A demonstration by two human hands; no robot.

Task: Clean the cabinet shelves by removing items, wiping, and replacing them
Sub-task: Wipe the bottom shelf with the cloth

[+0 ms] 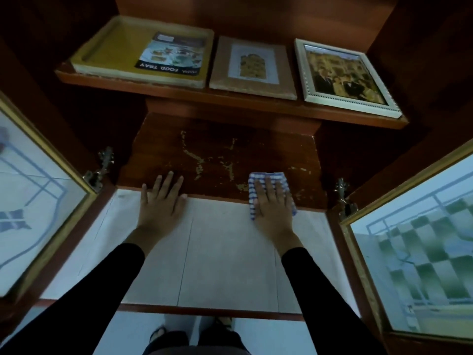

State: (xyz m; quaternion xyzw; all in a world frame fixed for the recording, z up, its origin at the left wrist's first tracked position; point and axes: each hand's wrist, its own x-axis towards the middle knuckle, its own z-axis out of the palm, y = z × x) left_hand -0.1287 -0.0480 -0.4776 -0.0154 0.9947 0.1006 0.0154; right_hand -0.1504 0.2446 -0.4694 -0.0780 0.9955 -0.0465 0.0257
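My right hand [272, 201] lies flat with straight fingers on a blue-and-white checked cloth [266, 176], pressing it onto the lower cabinet shelf [222, 155], a dark wood board with pale scuffed patches. My left hand [162, 198] rests open and flat at the shelf's front edge, holding nothing. On the shelf above [230, 98] lie a yellow food tray [107, 47] with a printed label, a brown-matted picture [252, 65] and a white-framed photograph [343, 75].
Two glass cabinet doors stand open, one at the left [33, 201] and one at the right [414, 252], with metal hinges [99, 170] beside the shelf. A pale ledge [225, 252] runs in front of the shelf. My feet show on the tiled floor below.
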